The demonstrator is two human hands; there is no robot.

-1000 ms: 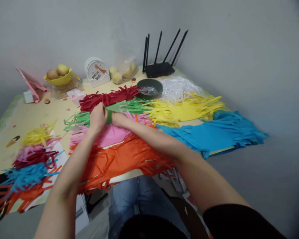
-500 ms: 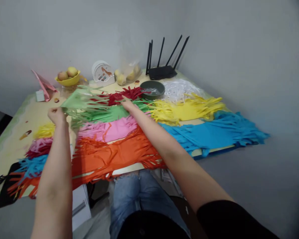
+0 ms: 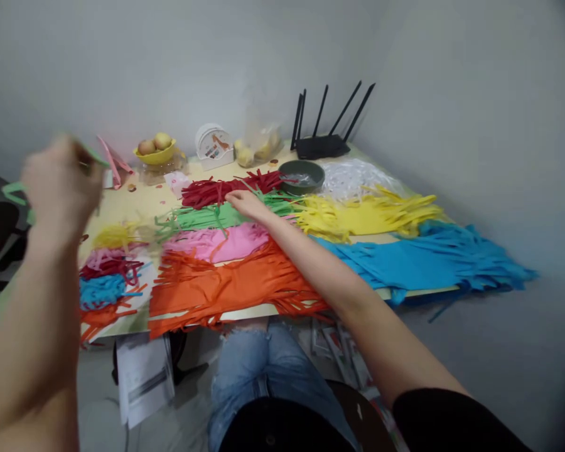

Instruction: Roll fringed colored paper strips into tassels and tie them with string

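My left hand (image 3: 61, 185) is raised at the left, blurred, fingers closed on a green paper strip (image 3: 14, 191) that trails out to its left. My right hand (image 3: 247, 204) rests flat on the pile of green fringed paper (image 3: 207, 216) on the table. Around that pile lie dark red strips (image 3: 226, 188) behind it, pink paper (image 3: 226, 242) and orange fringed paper (image 3: 226, 285) in front of it, and yellow paper (image 3: 367, 213) to its right.
Blue fringed paper (image 3: 428, 260) covers the table's right front. A dark bowl (image 3: 301, 176), white shreds (image 3: 358, 172), a black router (image 3: 322, 144), a yellow fruit bowl (image 3: 155, 150) and a white round box (image 3: 214, 144) stand at the back. Small coloured strip heaps (image 3: 106, 276) lie left.
My left hand pulled a green piece away from the pile, up and far to the left. My right hand stayed pressed on the green pile. The view shifted left.
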